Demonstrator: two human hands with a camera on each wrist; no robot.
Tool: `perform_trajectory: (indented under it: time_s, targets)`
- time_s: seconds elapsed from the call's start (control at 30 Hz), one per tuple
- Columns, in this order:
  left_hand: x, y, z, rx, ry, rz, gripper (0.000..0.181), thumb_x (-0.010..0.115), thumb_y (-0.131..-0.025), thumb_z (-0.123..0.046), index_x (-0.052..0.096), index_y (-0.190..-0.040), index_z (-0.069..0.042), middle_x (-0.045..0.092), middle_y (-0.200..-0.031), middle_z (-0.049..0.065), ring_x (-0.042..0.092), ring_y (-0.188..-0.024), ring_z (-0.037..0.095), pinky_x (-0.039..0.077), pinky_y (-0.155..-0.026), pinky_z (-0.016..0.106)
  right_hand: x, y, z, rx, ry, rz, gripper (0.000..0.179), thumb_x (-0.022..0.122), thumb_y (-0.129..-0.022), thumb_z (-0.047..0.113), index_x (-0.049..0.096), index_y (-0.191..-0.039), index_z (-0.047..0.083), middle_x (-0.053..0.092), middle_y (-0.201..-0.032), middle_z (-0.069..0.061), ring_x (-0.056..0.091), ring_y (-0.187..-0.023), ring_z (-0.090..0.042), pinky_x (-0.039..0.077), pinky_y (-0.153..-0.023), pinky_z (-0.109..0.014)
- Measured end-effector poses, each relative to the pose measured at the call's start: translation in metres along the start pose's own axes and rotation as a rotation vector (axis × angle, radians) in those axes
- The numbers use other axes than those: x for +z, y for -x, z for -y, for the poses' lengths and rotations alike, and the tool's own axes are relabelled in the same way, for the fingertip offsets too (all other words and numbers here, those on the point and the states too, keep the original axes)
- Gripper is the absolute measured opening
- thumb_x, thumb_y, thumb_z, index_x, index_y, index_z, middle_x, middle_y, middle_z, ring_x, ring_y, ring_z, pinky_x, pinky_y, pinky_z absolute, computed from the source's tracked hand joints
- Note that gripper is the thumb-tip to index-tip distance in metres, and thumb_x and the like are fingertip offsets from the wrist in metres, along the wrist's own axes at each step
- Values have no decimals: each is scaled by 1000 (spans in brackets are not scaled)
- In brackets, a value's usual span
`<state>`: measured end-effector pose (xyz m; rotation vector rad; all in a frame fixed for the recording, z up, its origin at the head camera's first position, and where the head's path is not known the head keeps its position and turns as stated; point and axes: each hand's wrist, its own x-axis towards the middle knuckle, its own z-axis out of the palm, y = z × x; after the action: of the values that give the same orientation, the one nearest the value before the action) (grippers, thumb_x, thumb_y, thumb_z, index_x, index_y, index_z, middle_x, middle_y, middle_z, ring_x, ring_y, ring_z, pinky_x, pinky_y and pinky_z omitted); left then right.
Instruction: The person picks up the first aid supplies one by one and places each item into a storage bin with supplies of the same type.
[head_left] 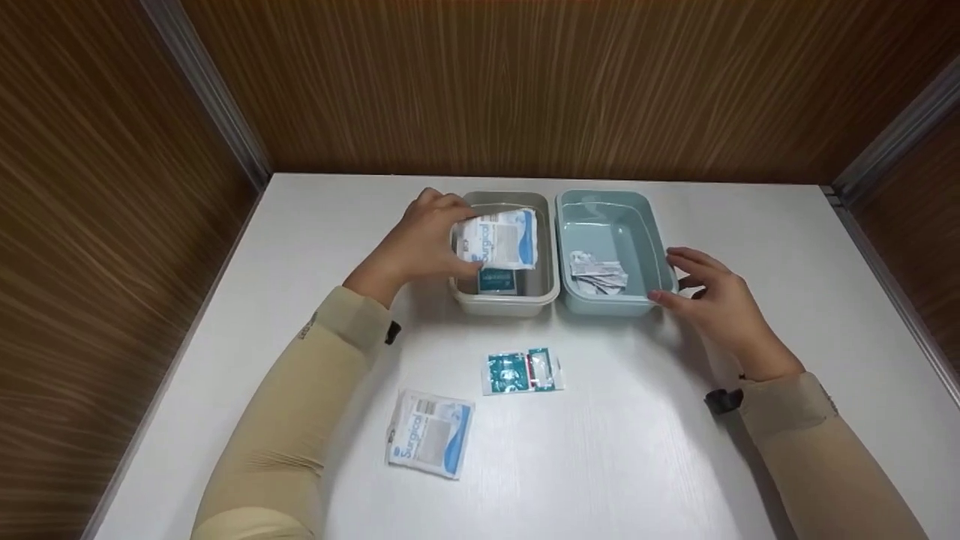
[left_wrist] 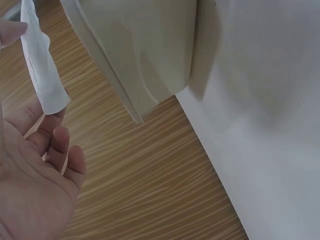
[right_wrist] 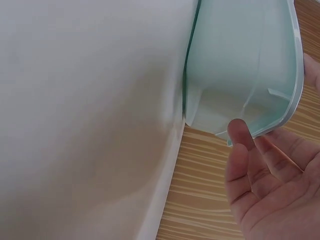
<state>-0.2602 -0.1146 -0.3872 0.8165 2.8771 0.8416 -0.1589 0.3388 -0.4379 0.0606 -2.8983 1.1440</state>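
Observation:
My left hand (head_left: 435, 234) pinches a white and blue packet printed "Surgical" (head_left: 504, 238) above the beige plastic bin (head_left: 504, 307). In the left wrist view the packet (left_wrist: 44, 62) shows edge-on between thumb and fingers. Beneath it a teal packet (head_left: 496, 280) lies in the bin, partly covered. My right hand (head_left: 712, 307) holds the front right corner of the light blue bin (head_left: 609, 306), thumb at the front and fingers along the side. Several small white packets (head_left: 598, 274) are piled inside that bin.
On the white table (head_left: 600, 465), in front of the bins, lie teal and clear packets (head_left: 523, 371) and another "Surgical" packet (head_left: 431, 435). The two bins stand side by side. Wood-grain panels (head_left: 525, 90) rise behind and at both sides.

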Motion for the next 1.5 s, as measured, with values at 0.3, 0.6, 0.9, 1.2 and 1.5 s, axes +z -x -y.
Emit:
perform_trajectory:
  time_s: [0.3, 0.6, 0.9, 1.2, 1.5]
  targets:
    - [3, 4, 12, -24, -33, 5, 107, 95, -84, -55, 50, -172, -14, 51, -174, 5, 37, -161, 30, 26, -138, 54, 1, 0, 6, -36, 2, 1, 82, 89, -99, 45, 57, -166, 11, 48, -178, -9, 65, -128, -36, 47, -82, -5]
    - [-1, 14, 12, -34, -22, -36, 103, 93, -86, -59, 52, -171, -17, 53, -172, 1, 38, -160, 28, 30, -138, 53, 0, -1, 6, -46, 3, -5, 83, 89, -99, 44, 56, -167, 9, 49, -178, -9, 65, -127, -36, 48, -81, -6]
    - [0, 27, 6, -11, -23, -44, 102, 93, -86, -57, 53, -170, -16, 54, -171, 1, 41, -157, 28, 33, -135, 53, 1, -4, 7, -65, 4, -6, 84, 89, -99, 43, 56, -166, 5, 50, -177, -11, 65, -126, -35, 48, -80, -6]
    - [0, 56, 0, 41, -32, -61, 101, 95, -84, -55, 55, -169, -16, 56, -170, 3, 45, -153, 29, 34, -132, 55, 3, -3, 10, -75, 37, 4, 81, 88, -100, 41, 57, -164, 2, 49, -177, -14, 67, -127, -39, 46, -81, -5]
    - [2, 92, -1, 92, 16, -52, 98, 98, -82, -50, 59, -166, -17, 60, -167, 2, 49, -150, 28, 34, -132, 57, 0, 2, 9, -71, 78, 0, 83, 88, -100, 43, 57, -164, 1, 48, -177, -14, 68, -129, -43, 43, -80, -3]
